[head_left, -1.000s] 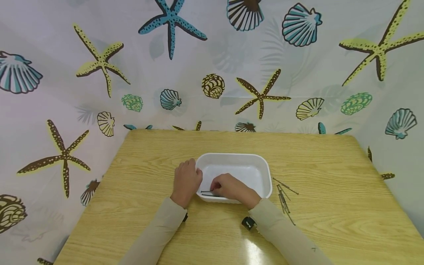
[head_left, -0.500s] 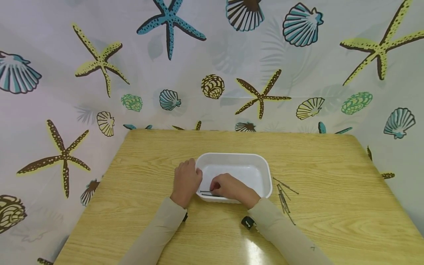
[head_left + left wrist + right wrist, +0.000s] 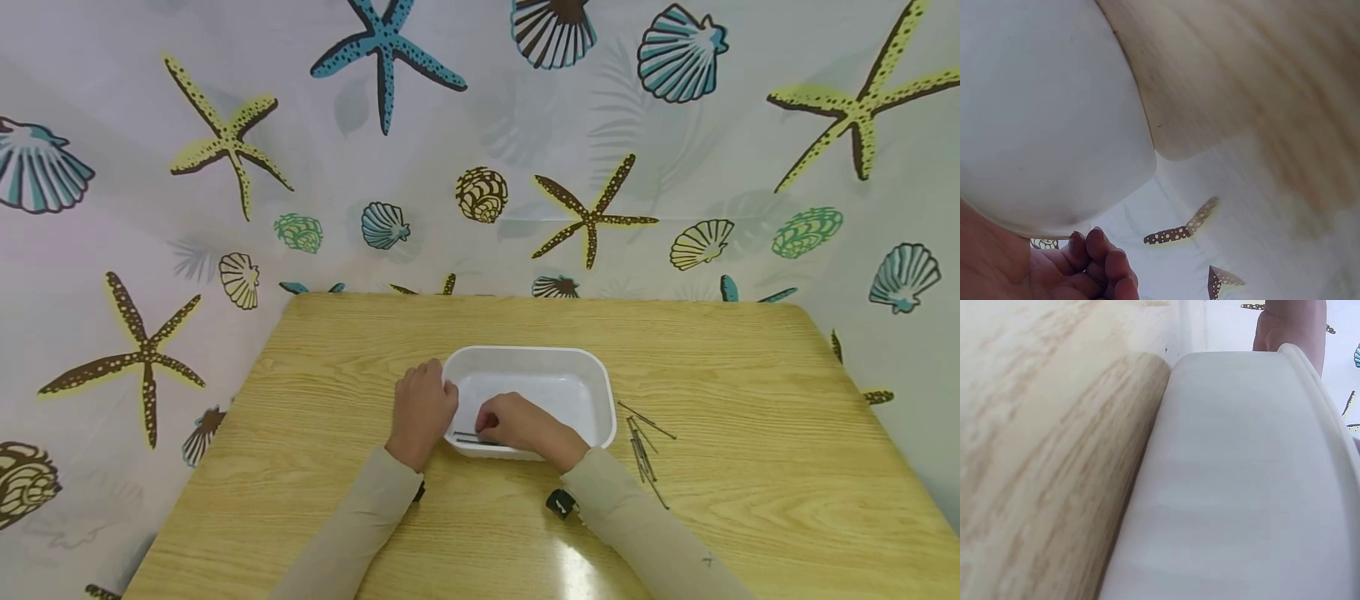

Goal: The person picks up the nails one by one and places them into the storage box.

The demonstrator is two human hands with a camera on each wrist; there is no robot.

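A white rectangular tub [image 3: 536, 357] with rounded corners stands on the table. My left hand [image 3: 426, 408] grips its left end, thumb over the rim and fingers outside. In the left wrist view the fingers [image 3: 1116, 265] curl just past the tub's edge. My right hand [image 3: 521, 423] reaches over the near rim, its fingertips pinching a long dark nail [image 3: 467, 433] low inside the tub. A second nail [image 3: 474, 442] lies alongside it by the near wall, partly hidden under the hand. In the right wrist view the tub's side hides the fingertips.
Several long nails [image 3: 642, 454] lie loosely piled on the wood-grain table [image 3: 750, 400], just right of the tub. A light cloth [image 3: 450, 100] printed with starfish and shells hangs behind and at both sides.
Both hands stay in place, and the tub has not moved. The nail at the right fingertips shows at most a very slight shift.
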